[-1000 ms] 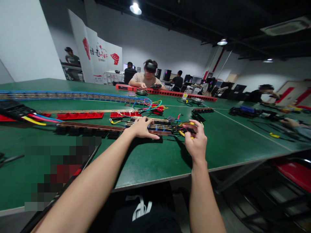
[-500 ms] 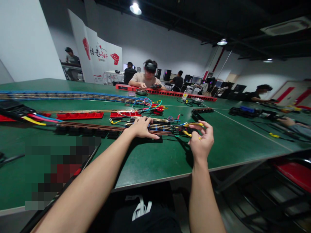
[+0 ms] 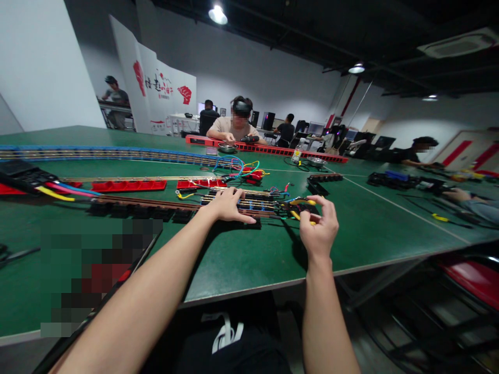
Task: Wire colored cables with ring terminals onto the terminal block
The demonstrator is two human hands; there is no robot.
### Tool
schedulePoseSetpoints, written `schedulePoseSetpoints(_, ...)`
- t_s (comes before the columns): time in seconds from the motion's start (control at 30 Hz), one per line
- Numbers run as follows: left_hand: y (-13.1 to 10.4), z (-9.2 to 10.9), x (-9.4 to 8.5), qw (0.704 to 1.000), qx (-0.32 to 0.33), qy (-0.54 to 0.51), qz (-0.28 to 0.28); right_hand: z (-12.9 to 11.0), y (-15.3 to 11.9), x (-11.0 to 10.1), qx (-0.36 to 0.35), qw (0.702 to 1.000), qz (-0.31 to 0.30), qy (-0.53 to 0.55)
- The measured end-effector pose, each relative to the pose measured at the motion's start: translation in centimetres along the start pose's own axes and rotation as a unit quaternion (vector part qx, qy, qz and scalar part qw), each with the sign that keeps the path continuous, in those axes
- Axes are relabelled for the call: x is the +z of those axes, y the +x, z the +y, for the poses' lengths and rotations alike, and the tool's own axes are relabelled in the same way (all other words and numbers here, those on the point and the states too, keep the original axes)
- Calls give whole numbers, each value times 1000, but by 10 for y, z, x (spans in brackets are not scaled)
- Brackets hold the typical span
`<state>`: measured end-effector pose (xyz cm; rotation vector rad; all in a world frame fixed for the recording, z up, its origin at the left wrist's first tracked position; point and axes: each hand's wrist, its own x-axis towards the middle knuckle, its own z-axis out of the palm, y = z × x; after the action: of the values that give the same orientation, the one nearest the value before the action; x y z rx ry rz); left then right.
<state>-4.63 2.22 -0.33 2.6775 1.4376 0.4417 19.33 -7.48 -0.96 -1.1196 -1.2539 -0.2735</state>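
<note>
My left hand lies over a strip of metal rails on black and blue supports, its thumb stretched along the near side. My right hand is closed on the yellow handles of pliers at the right end of the strip. The plier jaws are among dark parts and thin wires there, and I cannot make out what they touch. A yellow wire with a ring end lies left of my left hand. Several thin coloured wires rise beyond the strip's right end.
A longer brown rail piece stretches left toward a black connector block. Behind lie red trays, a blue curved track and looped coloured wires. Across the green table a person sits by a long red bar.
My right hand and the pliers have shifted slightly left and down, and the plier handles look closer together. My left hand has stayed in place on the rails.
</note>
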Motion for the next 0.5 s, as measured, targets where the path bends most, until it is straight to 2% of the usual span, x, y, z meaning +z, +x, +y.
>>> schedulePoseSetpoints(0.17,1,-1,2,1000,6,7,9,-2,-1,0,-58,993,-99,5)
schedulePoseSetpoints(0.3,1,-1,2,1000,6,10,14,-9,-2,3,-134,976,-170,0)
schedulePoseSetpoints(0.5,0,0,0,1000,4,0,8,-20,-2,0,-118,963,-240,-36)
